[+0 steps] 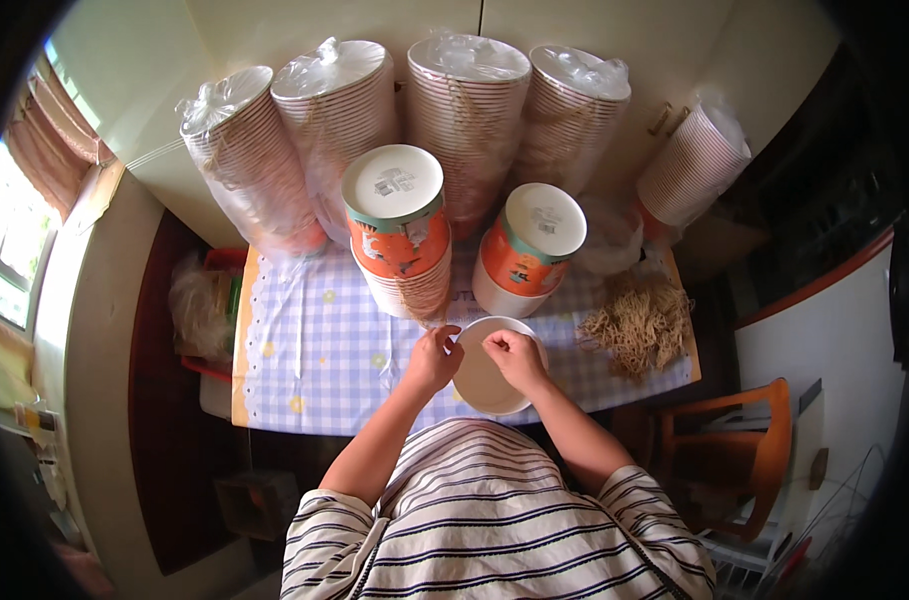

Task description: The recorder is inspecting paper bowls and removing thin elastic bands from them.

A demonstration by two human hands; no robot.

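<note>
Paper bowls fill the head view: four tall stacks in clear plastic bags [339,130] lean against the wall, a fifth bagged stack [692,165] tilts at the right, and two unwrapped stacks of upturned orange-printed bowls [399,235] stand on the checked tablecloth [314,350]. Both forearms rise from the lower edge, the left hand [432,358] and the right hand [514,358] curled with fingertips pinched on the rim of a single white paper bowl [486,385], which sits at the table's near edge, its smooth round hollow showing nothing inside. Tangled straw-coloured strings [639,322] lie in a loose heap just right of it.
</note>
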